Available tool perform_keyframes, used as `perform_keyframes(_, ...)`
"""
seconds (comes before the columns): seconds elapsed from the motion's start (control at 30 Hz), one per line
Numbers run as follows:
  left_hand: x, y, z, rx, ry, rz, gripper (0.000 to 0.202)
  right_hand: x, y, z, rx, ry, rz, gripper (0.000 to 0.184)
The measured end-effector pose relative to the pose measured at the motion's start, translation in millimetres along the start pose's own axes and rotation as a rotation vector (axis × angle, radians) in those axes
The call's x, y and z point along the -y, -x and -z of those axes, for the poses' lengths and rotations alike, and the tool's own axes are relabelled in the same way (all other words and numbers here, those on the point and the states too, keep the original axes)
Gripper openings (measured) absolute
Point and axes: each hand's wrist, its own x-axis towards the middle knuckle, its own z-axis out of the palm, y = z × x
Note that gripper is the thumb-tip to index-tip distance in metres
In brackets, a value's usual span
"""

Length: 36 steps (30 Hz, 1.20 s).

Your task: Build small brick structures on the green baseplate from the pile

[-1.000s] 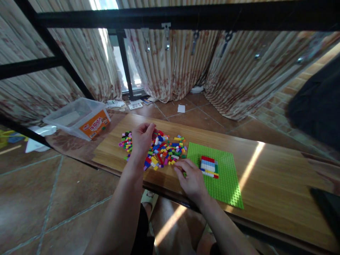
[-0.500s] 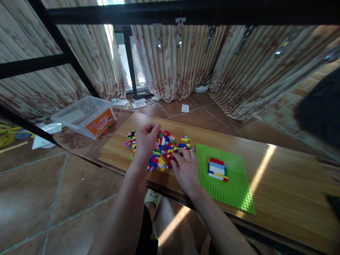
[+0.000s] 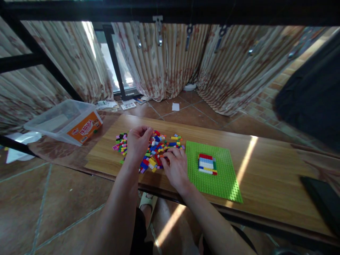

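A heap of small coloured toy bricks [image 3: 152,162] lies on the wooden table, between and around my hands. Over its left part, my left hand [image 3: 138,140] is closed, thumb and index finger pressed together; what they pinch, if anything, is too small to make out. My right hand [image 3: 175,165] rests at the heap's right edge, its bent fingers apart and touching bricks. Right of that hand lies a green studded baseplate [image 3: 215,189]. On it sits a flat block of joined bricks [image 3: 206,164] in red, light blue, white, yellow, blue and green.
A clear plastic bin [image 3: 62,122] with an orange label stands at the table's left end. The wooden table [image 3: 261,177] runs to the right, with a dark flat object [image 3: 317,200] near its right end. A black metal bar [image 3: 170,13] crosses above. Curtains hang behind.
The view has turned to the right, so everything sits further left. My left hand stays pinched above the heap, and my right hand's fingers remain among the bricks.
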Motion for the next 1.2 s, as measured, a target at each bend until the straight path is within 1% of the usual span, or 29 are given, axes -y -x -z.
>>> perform_keyframes(0.13, 2.7, 3.1, -9.4, 0.071, -0.04, 0.008, 0.015, -4.1, 0.4, 13.3, -0.043, -0.127, -0.013, 0.016)
perform_keyframes(0.23, 6.8, 8.0, -20.7, 0.159, -0.087, 0.004, 0.015, -10.5, 2.7, 29.6, -0.087, -0.243, -0.069, 0.015)
perform_keyframes(0.3, 10.4, 13.6, -30.3, 0.231, -0.138, -0.034, 0.016, -18.0, 4.8, 43.2, -0.141, -0.303, -0.12, 0.017)
perform_keyframes(0.4, 16.2, 25.8, -46.8, 0.381, -0.208, -0.104, 0.018, -38.4, 7.6, 66.1, -0.263, -0.366, -0.247, 0.024)
perform_keyframes(0.5, 20.9, 41.2, -63.7, 0.538, -0.268, -0.157, 0.017, -70.6, 10.7, 87.7, -0.372, -0.402, -0.381, 0.032)
perform_keyframes(0.53, 22.0, 46.4, -69.0, 0.57, -0.292, -0.179, 0.017, -82.7, 12.3, 93.7, -0.379, -0.389, -0.432, 0.034)
perform_keyframes(0.6, 23.5, 55.6, -78.8, 0.609, -0.346, -0.213, 0.016, -105.7, 16.7, 102.9, -0.358, -0.379, -0.531, 0.036)
perform_keyframes(0.67, 24.1, 62.4, -87.4, 0.628, -0.416, -0.228, 0.016, -123.7, 22.4, 108.5, -0.298, -0.397, -0.604, 0.038)
perform_keyframes(0.77, 23.8, 67.1, -98.5, 0.642, -0.531, -0.235, 0.017, -137.9, 30.4, 112.2, -0.213, -0.382, -0.637, 0.037)
perform_keyframes(0.87, 24.1, 68.4, -107.5, 0.622, -0.624, -0.245, 0.02, -140.5, 34.8, 113.5, -0.16, -0.33, -0.618, 0.032)
perform_keyframes(0.97, 26.2, 69.8, -114.0, 0.625, -0.696, -0.258, 0.022, -140.0, 35.0, 114.1, -0.141, -0.302, -0.614, 0.028)
perform_keyframes(1.2, 31.5, 72.9, -118.9, 0.657, -0.784, -0.292, 0.026, -139.8, 29.3, 114.6, -0.117, -0.2, -0.577, 0.02)
